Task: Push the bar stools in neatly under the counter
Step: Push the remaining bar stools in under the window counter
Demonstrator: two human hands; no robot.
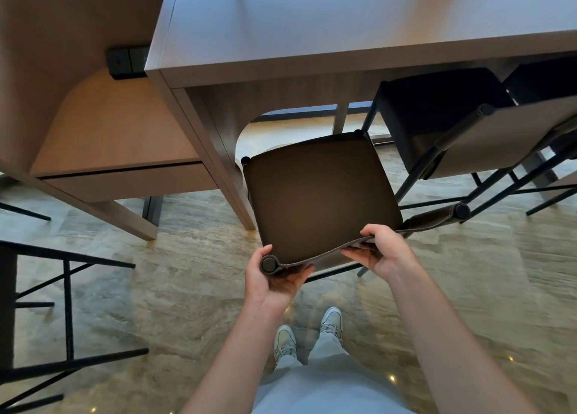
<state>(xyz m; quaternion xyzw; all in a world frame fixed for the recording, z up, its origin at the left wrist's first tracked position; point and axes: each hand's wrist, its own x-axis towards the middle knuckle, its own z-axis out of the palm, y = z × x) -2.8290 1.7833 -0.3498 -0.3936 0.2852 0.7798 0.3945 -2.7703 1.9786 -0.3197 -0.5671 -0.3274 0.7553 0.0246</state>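
Note:
A bar stool with a dark brown square seat [318,192] and black metal frame stands in front of me, its far edge just under the counter [312,39]. My left hand [274,276] grips the left end of the stool's low backrest, around the black round post cap. My right hand [381,251] holds the fabric backrest band further right, thumb on top. A second stool [462,123] with a dark seat is tucked under the counter to the right.
The counter's wooden leg panel [218,151] stands just left of the stool. A wooden cabinet piece [93,101] is further left. Another black stool frame [46,304] stands at the lower left. The floor is polished stone; my feet [309,332] are behind the stool.

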